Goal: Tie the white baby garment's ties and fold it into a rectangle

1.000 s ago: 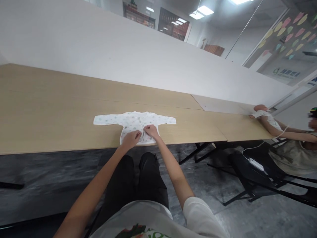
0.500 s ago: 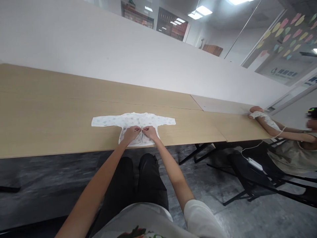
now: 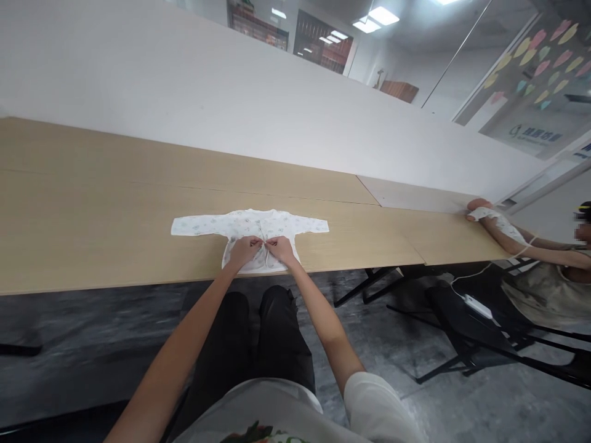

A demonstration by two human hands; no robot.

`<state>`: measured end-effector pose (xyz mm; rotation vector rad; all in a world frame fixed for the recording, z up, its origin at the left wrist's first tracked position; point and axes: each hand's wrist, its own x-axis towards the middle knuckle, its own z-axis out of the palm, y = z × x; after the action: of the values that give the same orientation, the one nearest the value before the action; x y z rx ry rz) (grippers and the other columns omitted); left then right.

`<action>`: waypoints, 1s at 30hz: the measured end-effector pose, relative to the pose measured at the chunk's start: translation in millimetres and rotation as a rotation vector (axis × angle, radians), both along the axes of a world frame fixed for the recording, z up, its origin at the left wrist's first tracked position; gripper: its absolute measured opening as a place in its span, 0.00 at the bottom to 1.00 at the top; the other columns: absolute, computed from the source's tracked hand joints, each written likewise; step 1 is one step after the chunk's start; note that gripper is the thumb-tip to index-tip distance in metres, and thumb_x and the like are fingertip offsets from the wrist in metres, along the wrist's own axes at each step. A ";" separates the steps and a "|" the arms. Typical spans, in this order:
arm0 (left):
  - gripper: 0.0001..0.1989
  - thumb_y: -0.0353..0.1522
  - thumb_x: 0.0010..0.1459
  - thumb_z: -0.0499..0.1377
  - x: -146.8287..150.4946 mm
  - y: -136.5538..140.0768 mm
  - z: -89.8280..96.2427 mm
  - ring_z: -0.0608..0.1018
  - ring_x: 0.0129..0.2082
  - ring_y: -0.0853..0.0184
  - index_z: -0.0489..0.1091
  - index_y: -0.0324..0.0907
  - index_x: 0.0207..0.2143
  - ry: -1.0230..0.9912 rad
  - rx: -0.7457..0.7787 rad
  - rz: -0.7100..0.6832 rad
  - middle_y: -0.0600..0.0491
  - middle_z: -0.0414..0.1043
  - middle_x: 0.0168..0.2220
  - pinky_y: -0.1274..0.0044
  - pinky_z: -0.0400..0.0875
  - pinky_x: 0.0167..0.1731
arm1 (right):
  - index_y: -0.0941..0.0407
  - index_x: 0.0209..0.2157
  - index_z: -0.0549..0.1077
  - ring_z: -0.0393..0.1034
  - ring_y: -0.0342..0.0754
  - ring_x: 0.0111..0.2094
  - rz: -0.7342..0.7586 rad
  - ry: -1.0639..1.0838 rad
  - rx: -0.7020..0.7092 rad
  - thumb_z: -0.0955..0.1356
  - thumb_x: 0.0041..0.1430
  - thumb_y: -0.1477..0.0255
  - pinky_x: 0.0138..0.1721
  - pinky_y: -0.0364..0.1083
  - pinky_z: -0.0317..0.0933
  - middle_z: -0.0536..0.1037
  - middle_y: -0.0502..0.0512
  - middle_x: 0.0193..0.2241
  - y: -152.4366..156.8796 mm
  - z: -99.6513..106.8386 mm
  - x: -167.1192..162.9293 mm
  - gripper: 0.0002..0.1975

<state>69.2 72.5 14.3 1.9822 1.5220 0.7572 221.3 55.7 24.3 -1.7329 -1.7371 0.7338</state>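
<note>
A small white long-sleeved baby shirt [image 3: 252, 223] with a faint print lies flat on the table, sleeves spread to both sides. Its lower hem lies close to the table's front edge. Over the shirt's front, my left hand [image 3: 246, 251] and my right hand [image 3: 281, 249] meet at the middle, fingertips almost touching. Both are closed in a pinch on the thin white ties at the front opening. A loose tie end [image 3: 266, 257] hangs down between the hands. What exactly sits between the fingertips is too small to make out fully.
The long wooden table [image 3: 101, 215] runs along a white wall [image 3: 184, 92]. At the far right, another person's arms reach to a doll [image 3: 480, 204] and a white printed cloth [image 3: 501, 223]. Black folding chairs [image 3: 466, 332] stand there, one bearing a white power strip [image 3: 478, 306].
My hands stay pinched at the shirt's middle with barely any movement. The view has shifted very slightly.
</note>
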 end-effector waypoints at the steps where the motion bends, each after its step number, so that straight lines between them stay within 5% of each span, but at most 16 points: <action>1: 0.15 0.37 0.56 0.54 0.3 -1.2 -0.6 0.79 0.39 0.60 0.78 0.43 0.38 -0.005 -0.002 0.009 0.48 0.81 0.38 0.73 0.70 0.40 | 0.56 0.37 0.82 0.77 0.48 0.37 0.007 0.003 -0.001 0.68 0.58 0.73 0.38 0.40 0.64 0.83 0.53 0.34 -1.0 -0.1 0.3 0.10; 14: 0.15 0.41 0.54 0.56 -1.6 -6.8 -6.4 0.79 0.38 0.62 0.73 0.43 0.39 -0.162 -0.003 0.066 0.51 0.80 0.37 0.75 0.69 0.38 | 0.54 0.39 0.80 0.76 0.45 0.37 0.027 0.068 0.071 0.65 0.60 0.74 0.39 0.40 0.65 0.83 0.51 0.35 -4.3 -11.4 1.8 0.11; 30: 0.13 0.37 0.57 0.53 -1.5 -9.4 -5.3 0.80 0.38 0.64 0.73 0.46 0.42 -0.091 0.025 0.059 0.53 0.80 0.36 0.76 0.69 0.38 | 0.53 0.33 0.80 0.76 0.45 0.37 -0.090 0.000 -0.018 0.71 0.54 0.72 0.39 0.41 0.65 0.82 0.50 0.34 -9.4 9.3 -10.0 0.04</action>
<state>67.6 63.2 8.9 1.9010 1.5301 0.8820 211.2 46.2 33.6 -1.8111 -1.6455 0.7119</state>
